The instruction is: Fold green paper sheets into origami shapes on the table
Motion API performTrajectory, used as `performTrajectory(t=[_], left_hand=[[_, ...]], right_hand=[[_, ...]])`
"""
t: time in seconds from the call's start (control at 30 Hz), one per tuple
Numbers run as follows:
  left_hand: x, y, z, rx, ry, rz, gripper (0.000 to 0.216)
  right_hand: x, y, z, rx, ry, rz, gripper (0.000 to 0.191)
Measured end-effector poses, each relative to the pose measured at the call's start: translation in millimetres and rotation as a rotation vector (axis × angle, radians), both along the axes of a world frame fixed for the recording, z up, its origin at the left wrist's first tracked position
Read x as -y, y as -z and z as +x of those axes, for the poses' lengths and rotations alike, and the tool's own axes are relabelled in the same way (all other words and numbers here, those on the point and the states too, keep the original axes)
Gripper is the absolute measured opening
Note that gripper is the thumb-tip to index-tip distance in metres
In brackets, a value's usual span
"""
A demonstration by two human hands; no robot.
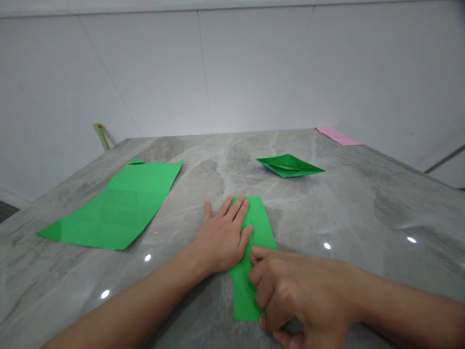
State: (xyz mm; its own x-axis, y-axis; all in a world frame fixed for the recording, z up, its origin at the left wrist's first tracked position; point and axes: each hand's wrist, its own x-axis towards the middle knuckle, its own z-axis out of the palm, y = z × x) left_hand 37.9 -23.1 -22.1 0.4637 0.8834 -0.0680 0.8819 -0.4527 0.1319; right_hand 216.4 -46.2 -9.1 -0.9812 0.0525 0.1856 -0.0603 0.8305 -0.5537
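A folded strip of green paper (247,295) lies lengthwise in front of me on the grey marble-patterned table (203,184). My left hand (223,237) rests flat on the upper part of the strip, fingers spread, the little finger on the bare table. Over the strip's lower right edge, my right hand (294,291) is closed, its fingers curled at the paper. The right hand covers much of that edge, so the exact grip there is partly hidden. Farther back, to the right, sits a pointed, boat-like folded green paper (288,166).
To the left lies a larger green paper sheet (119,203) with crease lines and lifted corners. A pink paper (339,136) is at the far right edge. Behind the table stands a white panelled wall (240,72); a light green strip-like object (101,137) shows beyond the left edge.
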Motion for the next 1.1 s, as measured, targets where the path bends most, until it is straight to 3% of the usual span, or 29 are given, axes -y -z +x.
performTrajectory(t=[0.3,0.57,0.93,1.1], left_hand=[[1.7,-2.5,-7.2,-0.035,0.091,-0.028,0.063],[7.2,-7.9,-18.3,-0.071,0.217,-0.048,0.071],[6.3,-16.6,-31.1,-0.037,0.296,-0.144,0.066],[11.0,-24.3,-30.3,0.045,0.466,-0.229,0.063]], right_hand=[[-9.1,10.3,5.0,-0.082,0.076,-0.105,0.007],[-14.2,3.2,4.1,-0.055,0.116,0.056,0.011],[-34.7,-0.7,12.5,0.003,0.421,0.151,0.021],[-24.0,0.6,7.2,0.03,0.279,0.037,0.019]])
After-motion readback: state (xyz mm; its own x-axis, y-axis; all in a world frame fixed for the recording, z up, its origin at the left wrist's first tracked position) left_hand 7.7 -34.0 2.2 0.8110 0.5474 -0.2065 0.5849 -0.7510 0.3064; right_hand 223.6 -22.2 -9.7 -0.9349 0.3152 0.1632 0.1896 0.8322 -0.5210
